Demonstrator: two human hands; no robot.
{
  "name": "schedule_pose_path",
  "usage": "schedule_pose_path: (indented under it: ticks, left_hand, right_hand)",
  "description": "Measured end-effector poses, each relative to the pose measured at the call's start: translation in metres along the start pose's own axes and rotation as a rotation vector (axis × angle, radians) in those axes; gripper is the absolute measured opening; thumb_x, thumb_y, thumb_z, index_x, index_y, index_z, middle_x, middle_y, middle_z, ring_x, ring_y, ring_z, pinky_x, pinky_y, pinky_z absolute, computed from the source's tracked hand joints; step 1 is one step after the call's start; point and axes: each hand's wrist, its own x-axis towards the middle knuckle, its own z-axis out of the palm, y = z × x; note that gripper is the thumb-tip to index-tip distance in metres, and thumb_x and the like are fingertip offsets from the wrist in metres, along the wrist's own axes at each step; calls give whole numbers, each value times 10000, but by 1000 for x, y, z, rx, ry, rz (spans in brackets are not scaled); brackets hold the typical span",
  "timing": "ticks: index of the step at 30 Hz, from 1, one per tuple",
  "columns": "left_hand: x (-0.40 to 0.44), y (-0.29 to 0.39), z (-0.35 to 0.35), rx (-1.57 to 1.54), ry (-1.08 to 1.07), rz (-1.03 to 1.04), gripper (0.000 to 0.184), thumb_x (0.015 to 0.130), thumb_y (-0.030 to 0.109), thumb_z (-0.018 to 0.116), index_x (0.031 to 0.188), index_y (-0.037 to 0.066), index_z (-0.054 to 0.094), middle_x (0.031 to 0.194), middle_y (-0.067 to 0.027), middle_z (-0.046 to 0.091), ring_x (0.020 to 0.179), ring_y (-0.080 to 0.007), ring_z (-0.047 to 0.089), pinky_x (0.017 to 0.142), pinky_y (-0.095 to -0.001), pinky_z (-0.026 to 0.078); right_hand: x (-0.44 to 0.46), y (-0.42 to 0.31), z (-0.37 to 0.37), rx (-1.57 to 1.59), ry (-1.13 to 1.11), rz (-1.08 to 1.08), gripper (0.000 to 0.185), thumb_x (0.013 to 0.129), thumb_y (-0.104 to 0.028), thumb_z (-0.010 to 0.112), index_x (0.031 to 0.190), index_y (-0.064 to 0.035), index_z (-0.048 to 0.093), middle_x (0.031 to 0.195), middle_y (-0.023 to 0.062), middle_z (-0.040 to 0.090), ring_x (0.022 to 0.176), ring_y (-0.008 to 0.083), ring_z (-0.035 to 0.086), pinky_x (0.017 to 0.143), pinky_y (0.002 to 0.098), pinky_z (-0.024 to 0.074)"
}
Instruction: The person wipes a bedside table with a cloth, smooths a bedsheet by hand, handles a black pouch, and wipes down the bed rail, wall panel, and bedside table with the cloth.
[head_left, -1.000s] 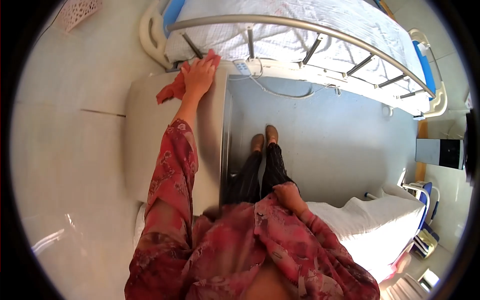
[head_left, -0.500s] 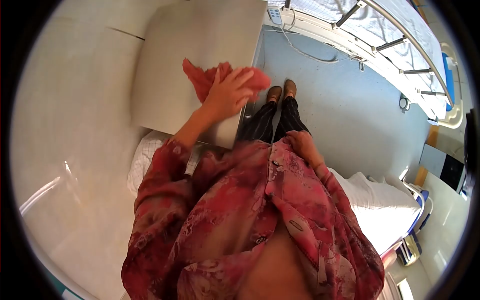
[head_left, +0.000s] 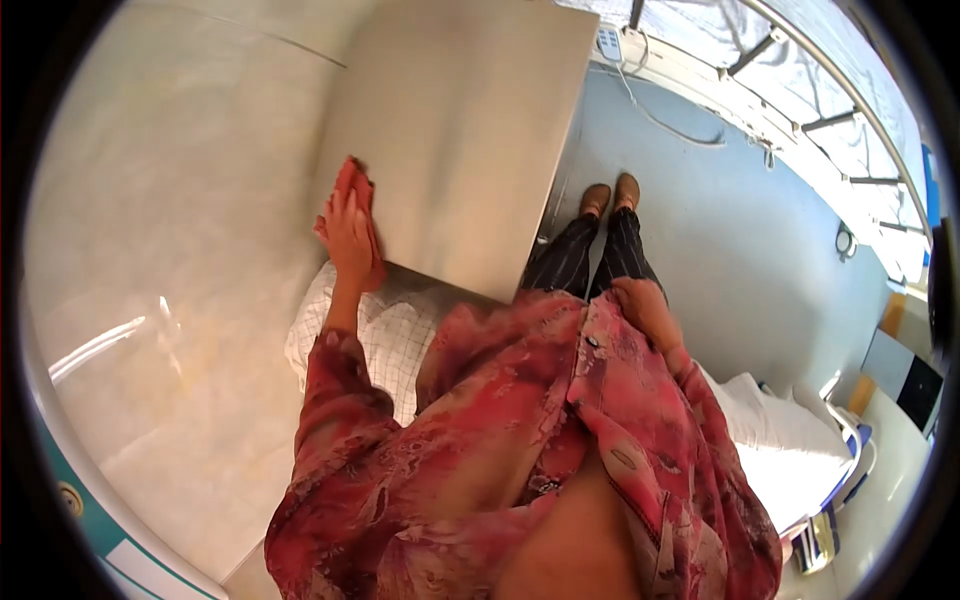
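Head view showed the person's left hand (head_left: pixel 347 242) at the near left corner of a beige table (head_left: pixel 470 130), with a red cloth (head_left: pixel 357 182) in its hold. The fingers were only loosely bent, lying close together and pointing to the far side, and the cloth showed beyond the fingertips and along both sides of the hand. The cloth lay along the table's left edge; whether all of it touched the top could not be told.

The right hand (head_left: pixel 645 308) was at the waist, by the hem of a red patterned shirt (head_left: pixel 480 400). Its fingers were curled inward, but it could not be told whether they gripped the fabric.

A white checked cloth (head_left: pixel 390 335) showed on the near side of the table, between the left sleeve and the shirt front. Dark striped trousers (head_left: pixel 625 250) and brown shoes (head_left: pixel 627 190) were to the right of the table, on a blue-grey floor (head_left: pixel 720 240). At the far right stood a bed with a metal rail (head_left: pixel 848 85); a remote control (head_left: pixel 609 42) was at its side, near the table's far right corner. White bedding (head_left: pixel 780 430) lay at the near right.
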Motion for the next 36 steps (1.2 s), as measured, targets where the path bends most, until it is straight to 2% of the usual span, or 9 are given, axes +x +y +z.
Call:
schedule_pose_path:
  ticks: [3, 6, 10, 11, 14, 20, 29, 34, 36]
  left_hand:
    - [53, -15, 17, 37, -5, -292, 489, 1063, 342, 387, 1490, 136, 507, 1619, -90, 373, 1444, -364, 356, 1140, -672, 213]
    - [104, -33, 60, 210, 10, -243, 498, 1051, 364, 411, 1485, 132, 494, 1602, -78, 380, 1346, -347, 441, 1055, -728, 280]
    - [160, 142, 49, 98, 123, 175, 465, 986, 295, 491, 1393, 75, 543, 1448, -119, 518, 1278, -322, 502, 993, -705, 341]
    - [156, 197, 23, 192, -65, 168, 470, 971, 273, 506, 1388, 58, 538, 1426, -122, 536, 1308, -320, 494, 1024, -716, 326]
    - [112, 264, 27, -50, -27, 472, 428, 998, 290, 514, 1386, 121, 582, 1481, -111, 503, 1408, -319, 412, 1106, -726, 251]
    - [51, 215, -16, -361, -196, 603, 427, 968, 313, 584, 1351, 130, 634, 1536, -128, 465, 1458, -332, 370, 1169, -684, 196]
    - [48, -22, 12, 123, 119, -124, 442, 1022, 358, 485, 1403, 156, 584, 1528, -115, 467, 1404, -359, 412, 1079, -748, 265]
    - [149, -1, 24, 73, -73, -612, 529, 1057, 416, 396, 1522, 172, 457, 1579, -89, 424, 1438, -381, 375, 1085, -783, 217]
    - [189, 18, 42, 55, -65, -598, 553, 1054, 441, 376, 1536, 175, 437, 1599, -89, 396, 1457, -376, 349, 1098, -783, 189]
  right_hand:
    - [-1, 11, 4, -13, 19, -20, 240, 935, -212, 589, 1058, -88, 752, 865, 207, 726, 810, 414, 700, 781, 505, 561]
    - [2, 6, 7, 12, -25, 33, 242, 936, -206, 592, 1073, -86, 751, 886, 208, 729, 832, 408, 702, 805, 494, 560]
    - [8, -4, 2, 13, -42, 32, 236, 946, -194, 587, 1075, -77, 748, 912, 209, 731, 844, 403, 702, 820, 490, 553]
    - [9, -7, 0, 21, -37, 31, 236, 950, -191, 585, 1075, -72, 746, 917, 210, 731, 846, 404, 701, 821, 490, 552]
    - [8, -8, 6, 30, -13, 37, 231, 951, -181, 590, 1065, -50, 742, 929, 219, 727, 854, 414, 694, 813, 492, 548]
    - [7, -21, -7, 113, -83, 115, 281, 971, -172, 561, 1104, 21, 715, 1036, 257, 707, 982, 439, 675, 852, 461, 546]
    - [14, -27, -11, 95, -143, 104, 267, 939, -174, 602, 1095, 2, 727, 1017, 254, 709, 970, 435, 680, 845, 468, 549]
    - [8, -3, 0, -71, -32, -27, 220, 928, -235, 624, 1038, -104, 761, 828, 196, 722, 770, 401, 705, 725, 486, 563]
    - [6, 14, 14, -77, -23, 2, 222, 934, -237, 608, 1044, -124, 764, 799, 190, 718, 772, 394, 705, 740, 480, 560]
